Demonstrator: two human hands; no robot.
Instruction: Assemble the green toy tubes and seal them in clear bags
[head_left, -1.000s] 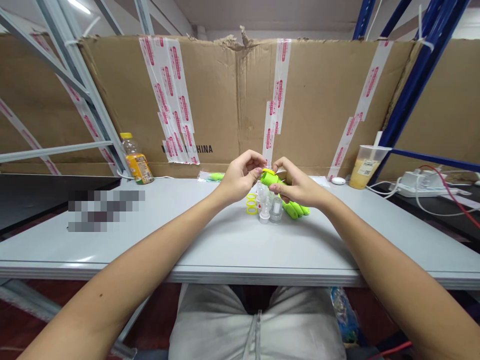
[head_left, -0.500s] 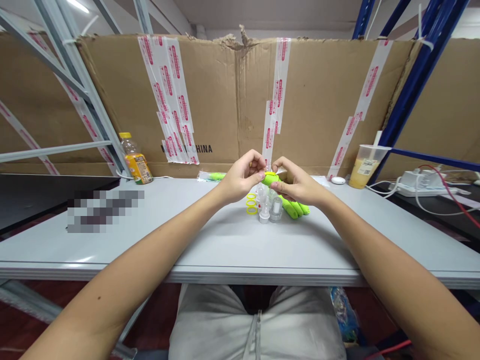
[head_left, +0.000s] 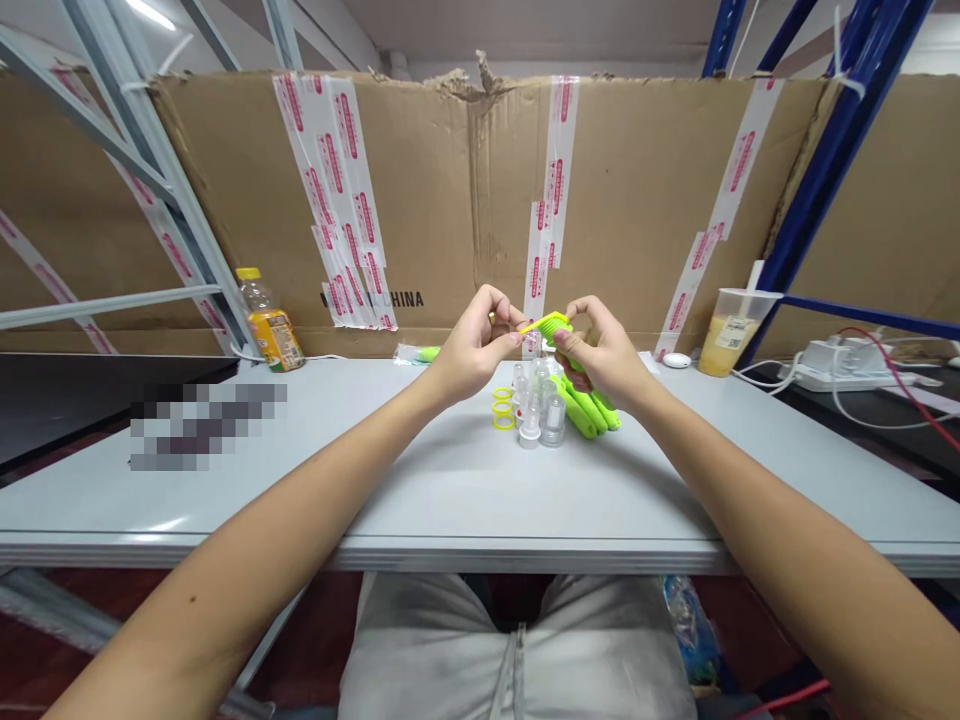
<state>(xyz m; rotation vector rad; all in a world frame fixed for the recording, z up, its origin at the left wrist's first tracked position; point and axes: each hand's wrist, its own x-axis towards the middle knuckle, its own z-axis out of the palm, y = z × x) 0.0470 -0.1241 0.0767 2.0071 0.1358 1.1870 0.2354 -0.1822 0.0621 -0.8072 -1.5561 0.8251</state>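
Pinched in the fingers of my left hand [head_left: 478, 342] is the end of a thin yellow ring [head_left: 536, 324], pulled out long toward the right. Its other end lies over the top of a bright green ribbed piece [head_left: 556, 328]. My right hand [head_left: 598, 345] is closed around that green piece, and its lower part is hidden by the fingers. Just below the hands, several clear plastic parts [head_left: 530, 428] stand on the table. Loose yellow rings [head_left: 503, 421] lie to their left. Several long green pieces [head_left: 585, 408] lie side by side to their right.
A grey table [head_left: 450, 500] runs in front of a taped cardboard wall [head_left: 435, 200]. A juice bottle [head_left: 274, 335] stands back left; a plastic cup with a straw [head_left: 727, 340] and a small white oval object [head_left: 676, 360] are back right. A power strip [head_left: 847, 375] with cables lies far right.
My left hand has drawn the yellow ring out to the left, away from the green ribbed piece. My right hand has shifted slightly right and up with that piece.
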